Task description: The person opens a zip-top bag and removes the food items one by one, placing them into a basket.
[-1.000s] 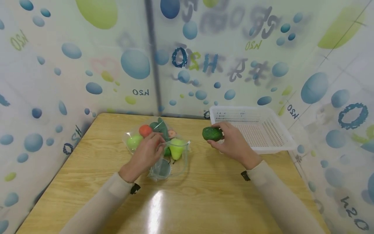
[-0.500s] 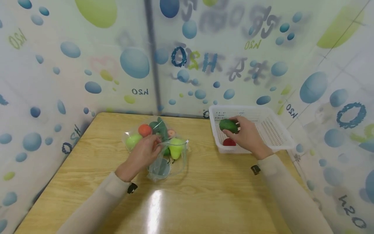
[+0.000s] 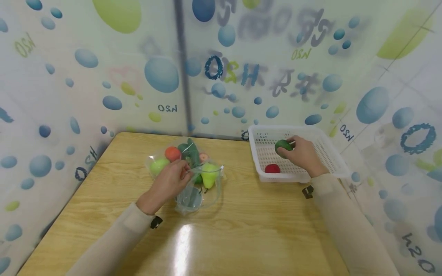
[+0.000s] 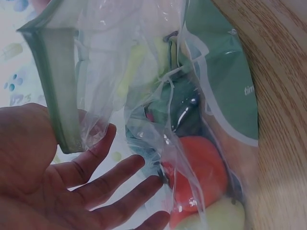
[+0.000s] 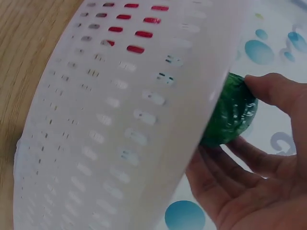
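Note:
In the head view, my right hand (image 3: 300, 153) grips a dark green avocado (image 3: 283, 148) over the white plastic basket (image 3: 272, 178). The right wrist view shows the thumb on one side of the bumpy, glossy avocado (image 5: 232, 112) and the fingers on the other, partly behind the basket wall (image 5: 144, 115). A round red fruit (image 3: 272, 168) lies in the basket's front left corner. My left hand (image 3: 169, 180) holds the edge of a clear plastic bag (image 3: 210, 199). Inside are a green pear (image 3: 209, 174), an orange-red round fruit (image 3: 172, 153), a green apple (image 3: 159, 167) and dark green vegetables (image 3: 194, 153).
The wooden table (image 3: 248, 230) ends against a patterned wall (image 3: 221, 111) at the back. Side walls close in at left and right. The basket stands near the back right table corner.
My right hand has carried the avocado rightward, from beside the basket to over its inside. The red fruit has come into sight in the basket. My left hand stays at the bag.

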A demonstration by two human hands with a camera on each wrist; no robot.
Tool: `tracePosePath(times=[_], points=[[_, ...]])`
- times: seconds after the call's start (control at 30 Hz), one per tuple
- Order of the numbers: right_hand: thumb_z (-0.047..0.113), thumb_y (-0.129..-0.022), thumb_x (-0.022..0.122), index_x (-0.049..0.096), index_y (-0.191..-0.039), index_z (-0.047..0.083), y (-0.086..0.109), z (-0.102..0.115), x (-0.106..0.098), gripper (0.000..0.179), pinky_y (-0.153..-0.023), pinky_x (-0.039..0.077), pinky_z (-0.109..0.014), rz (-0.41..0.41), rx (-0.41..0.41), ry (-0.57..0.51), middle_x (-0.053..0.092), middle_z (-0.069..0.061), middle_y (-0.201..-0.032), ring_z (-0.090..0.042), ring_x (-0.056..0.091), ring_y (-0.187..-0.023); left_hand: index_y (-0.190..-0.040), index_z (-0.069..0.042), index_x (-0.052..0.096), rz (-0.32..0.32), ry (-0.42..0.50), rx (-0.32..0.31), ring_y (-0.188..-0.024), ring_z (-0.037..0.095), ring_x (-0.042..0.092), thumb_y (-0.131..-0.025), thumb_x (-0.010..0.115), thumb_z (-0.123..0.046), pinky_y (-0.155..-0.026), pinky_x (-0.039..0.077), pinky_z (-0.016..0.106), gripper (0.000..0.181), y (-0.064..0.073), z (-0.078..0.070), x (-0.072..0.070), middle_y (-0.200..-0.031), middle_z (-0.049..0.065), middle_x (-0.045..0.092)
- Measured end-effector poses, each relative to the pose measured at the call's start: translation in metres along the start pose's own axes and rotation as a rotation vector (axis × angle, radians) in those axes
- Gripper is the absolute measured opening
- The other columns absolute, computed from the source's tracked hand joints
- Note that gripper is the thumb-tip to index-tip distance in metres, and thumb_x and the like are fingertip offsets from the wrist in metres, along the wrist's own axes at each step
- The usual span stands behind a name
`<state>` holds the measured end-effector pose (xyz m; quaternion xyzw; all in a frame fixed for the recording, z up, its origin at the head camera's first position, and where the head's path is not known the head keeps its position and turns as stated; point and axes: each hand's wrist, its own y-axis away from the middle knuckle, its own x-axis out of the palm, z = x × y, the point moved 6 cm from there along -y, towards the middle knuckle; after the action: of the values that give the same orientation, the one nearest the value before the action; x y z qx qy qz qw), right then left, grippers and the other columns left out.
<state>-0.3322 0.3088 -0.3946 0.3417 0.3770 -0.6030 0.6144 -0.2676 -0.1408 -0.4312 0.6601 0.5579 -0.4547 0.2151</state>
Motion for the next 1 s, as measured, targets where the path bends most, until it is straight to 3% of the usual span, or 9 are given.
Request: tracePosePath(times=[0.27,0.6,0.83,1.0], points=[[0.041,-0.111,0.075,0.065,-0.143,-0.017,-0.007,-0.018,0.003,0.067,-0.092,0.067,-0.056,0.053,0.052,0.065,0.079,-0.039,-0.131,-0.046,0.081,-0.109,-0.105,-0.004,0.074,0.012,0.010,-0.001,-0.076,0.016,0.054,-0.107,0.074,-0.008,-0.063,0.044,0.028,0.005,0.002,0.002,0.000,-0.086,0.004,0.058],[0.038,-0.112,0.074,0.067,-0.146,-0.012,-0.009,-0.025,0.004,0.060,-0.085,0.062,-0.050,0.068,0.067,0.101,0.080,-0.035,-0.124,-0.035,0.070,-0.094,-0.106,-0.004,0.075,0.027,0.014,-0.017,-0.078,0.017,0.056,-0.108,0.075,-0.009,-0.064,0.045,0.028,0.005,0.001,0.004,0.000,-0.089,0.005,0.059],[0.029,-0.112,0.073,0.069,-0.147,-0.011,-0.011,-0.027,-0.004,0.054,-0.075,0.061,-0.040,0.101,0.108,0.109,0.085,-0.025,-0.099,-0.028,0.078,-0.082,-0.106,-0.003,0.075,0.037,0.005,-0.024,-0.078,0.017,0.056,-0.107,0.077,-0.009,-0.065,0.046,0.028,0.007,-0.001,0.003,-0.001,-0.090,0.005,0.060],[0.031,-0.113,0.072,0.070,-0.144,-0.012,-0.012,-0.027,-0.006,0.054,-0.088,0.064,-0.051,0.118,0.107,0.123,0.080,-0.036,-0.125,-0.038,0.075,-0.097,-0.105,-0.003,0.076,0.031,-0.007,-0.014,-0.079,0.017,0.057,-0.107,0.077,-0.008,-0.066,0.046,0.029,0.006,0.000,0.002,-0.002,-0.090,0.006,0.062]])
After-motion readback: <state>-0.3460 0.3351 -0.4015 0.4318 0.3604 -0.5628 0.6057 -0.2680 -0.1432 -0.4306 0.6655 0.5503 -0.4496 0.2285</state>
